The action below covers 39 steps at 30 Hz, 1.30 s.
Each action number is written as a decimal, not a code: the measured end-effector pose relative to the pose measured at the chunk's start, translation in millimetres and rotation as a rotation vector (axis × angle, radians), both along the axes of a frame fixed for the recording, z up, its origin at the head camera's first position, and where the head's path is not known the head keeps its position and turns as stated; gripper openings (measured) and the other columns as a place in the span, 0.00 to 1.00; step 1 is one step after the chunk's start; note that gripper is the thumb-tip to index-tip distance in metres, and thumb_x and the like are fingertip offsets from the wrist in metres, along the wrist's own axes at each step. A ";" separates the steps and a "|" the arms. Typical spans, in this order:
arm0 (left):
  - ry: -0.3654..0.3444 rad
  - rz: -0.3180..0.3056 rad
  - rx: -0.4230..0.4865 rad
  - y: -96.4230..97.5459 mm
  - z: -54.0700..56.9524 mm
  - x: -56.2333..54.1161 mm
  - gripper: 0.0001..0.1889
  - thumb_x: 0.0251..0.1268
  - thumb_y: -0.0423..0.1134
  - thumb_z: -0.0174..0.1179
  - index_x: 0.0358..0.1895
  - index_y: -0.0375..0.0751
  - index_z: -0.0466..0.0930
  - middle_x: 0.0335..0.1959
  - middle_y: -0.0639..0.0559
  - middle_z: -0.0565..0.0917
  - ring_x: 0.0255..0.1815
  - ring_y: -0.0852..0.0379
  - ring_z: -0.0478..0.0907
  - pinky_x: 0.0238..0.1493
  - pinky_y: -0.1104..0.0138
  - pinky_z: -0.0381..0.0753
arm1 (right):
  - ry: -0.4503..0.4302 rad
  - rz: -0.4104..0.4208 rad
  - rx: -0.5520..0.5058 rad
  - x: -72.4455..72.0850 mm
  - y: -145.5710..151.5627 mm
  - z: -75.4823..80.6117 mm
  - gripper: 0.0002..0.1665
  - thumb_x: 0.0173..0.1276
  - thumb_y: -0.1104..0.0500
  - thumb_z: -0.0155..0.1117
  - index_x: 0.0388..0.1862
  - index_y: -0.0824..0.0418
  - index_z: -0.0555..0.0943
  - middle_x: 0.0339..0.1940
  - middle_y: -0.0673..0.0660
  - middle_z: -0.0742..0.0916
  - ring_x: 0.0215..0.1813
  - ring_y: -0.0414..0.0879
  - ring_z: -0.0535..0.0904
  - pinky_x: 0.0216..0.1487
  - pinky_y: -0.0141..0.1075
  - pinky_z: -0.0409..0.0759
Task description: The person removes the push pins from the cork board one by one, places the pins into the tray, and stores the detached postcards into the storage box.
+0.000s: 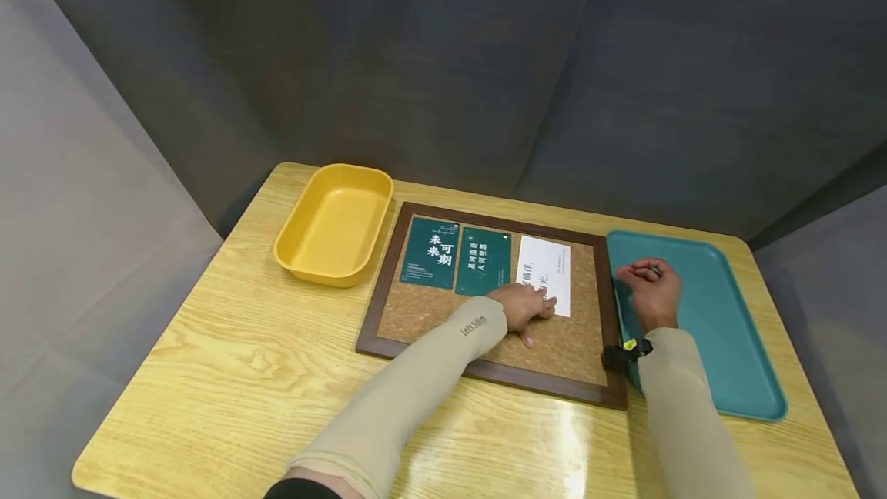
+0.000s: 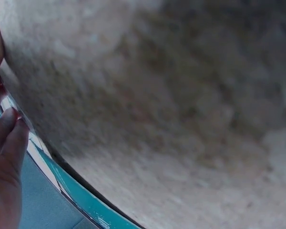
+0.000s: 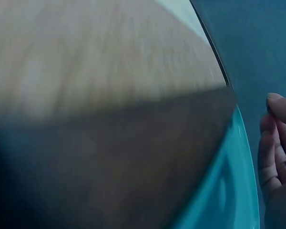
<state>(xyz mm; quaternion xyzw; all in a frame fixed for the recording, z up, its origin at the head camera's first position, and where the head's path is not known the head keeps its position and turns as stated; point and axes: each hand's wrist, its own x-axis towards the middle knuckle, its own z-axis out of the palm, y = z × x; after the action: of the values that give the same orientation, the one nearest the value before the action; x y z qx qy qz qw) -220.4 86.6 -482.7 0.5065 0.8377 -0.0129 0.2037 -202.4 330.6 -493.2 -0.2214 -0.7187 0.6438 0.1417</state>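
My left hand (image 1: 524, 308) lies over the lower part of a white card (image 1: 554, 260) with dark printed characters, fingers resting on it and covering some of the print. In the left wrist view, fingers (image 2: 9, 138) show at the left edge beside the blurred cork. Two dark green printed cards, one at the left (image 1: 430, 252) and one in the middle (image 1: 485, 259), lie on the same brown-framed cork board (image 1: 436, 318). My right hand (image 1: 653, 289) is over the teal tray's left side, fingers curled, thumb and index tips together (image 3: 271, 105); nothing shows between them.
The teal tray (image 1: 728, 329) lies along the board's right edge. A yellow plastic bin (image 1: 333, 229) stands at the back left of the wooden table (image 1: 229, 360). Dark cloth (image 1: 416, 75) hangs behind the table. A black watch (image 1: 627, 353) is on my right wrist.
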 end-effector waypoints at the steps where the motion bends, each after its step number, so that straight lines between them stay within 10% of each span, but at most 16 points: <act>1: 0.000 -0.004 0.001 0.1 0.3 -0.1 0.44 0.52 0.61 0.63 0.74 0.52 0.61 0.76 0.51 0.54 0.74 0.50 0.56 0.71 0.65 0.58 | -0.011 -0.005 0.010 4.8 5.4 0.4 0.11 0.61 0.68 0.68 0.38 0.64 0.75 0.24 0.45 0.86 0.32 0.36 0.82 0.37 0.26 0.78; 10: -0.010 -0.005 0.018 -0.6 2.2 1.5 0.43 0.52 0.60 0.63 0.73 0.52 0.62 0.76 0.51 0.55 0.75 0.49 0.56 0.72 0.64 0.56 | -0.136 -0.048 0.223 39.1 41.1 1.7 0.10 0.62 0.64 0.69 0.39 0.61 0.77 0.21 0.36 0.83 0.30 0.30 0.80 0.30 0.23 0.74; 23: 0.003 -0.023 0.019 -1.6 6.2 2.5 0.44 0.52 0.60 0.63 0.73 0.51 0.62 0.76 0.50 0.55 0.74 0.49 0.56 0.72 0.65 0.58 | -0.239 -0.055 0.546 52.6 63.7 -7.1 0.11 0.63 0.59 0.69 0.40 0.64 0.80 0.22 0.34 0.77 0.25 0.27 0.72 0.28 0.24 0.71; 39: -0.018 0.014 0.015 -0.5 3.7 2.3 0.44 0.51 0.60 0.63 0.74 0.53 0.61 0.76 0.49 0.54 0.74 0.48 0.58 0.71 0.64 0.59 | -0.282 -0.015 0.545 57.2 68.1 -7.0 0.16 0.63 0.58 0.69 0.46 0.66 0.82 0.22 0.33 0.79 0.25 0.26 0.72 0.28 0.24 0.72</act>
<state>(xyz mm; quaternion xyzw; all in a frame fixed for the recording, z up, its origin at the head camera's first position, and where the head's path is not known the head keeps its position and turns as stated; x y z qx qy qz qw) -218.1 86.1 -479.0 0.5024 0.8394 -0.0004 0.2075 -145.2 398.7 -500.3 -0.2677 -0.8757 0.3893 0.0996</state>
